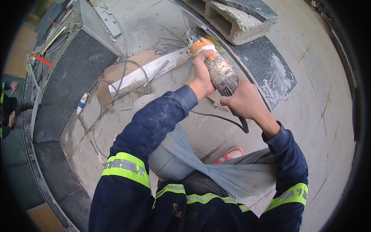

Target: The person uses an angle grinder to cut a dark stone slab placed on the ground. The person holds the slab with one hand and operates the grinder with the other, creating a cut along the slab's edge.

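Note:
An orange and grey, dust-caked angle grinder (219, 69) is held out in front of me by both hands. My left hand (203, 73) wraps round its body just behind the orange head. Farther back, my right hand (245, 98) grips the rear end, where a black cord trails down. The grinder's head meets the edge of a dark stone slab (266, 69) lying on the right; its disc is mostly hidden by the guard and cannot be made out clearly.
A hollow concrete block (235, 25) rests on the slab. A white plank (143, 73), cut strips and a looped grey cable (102, 112) with a blue-white connector (82, 103) lie on the dusty floor. Dark stone kerb (73, 65) curves along the left. Another person (11, 104) is at far left.

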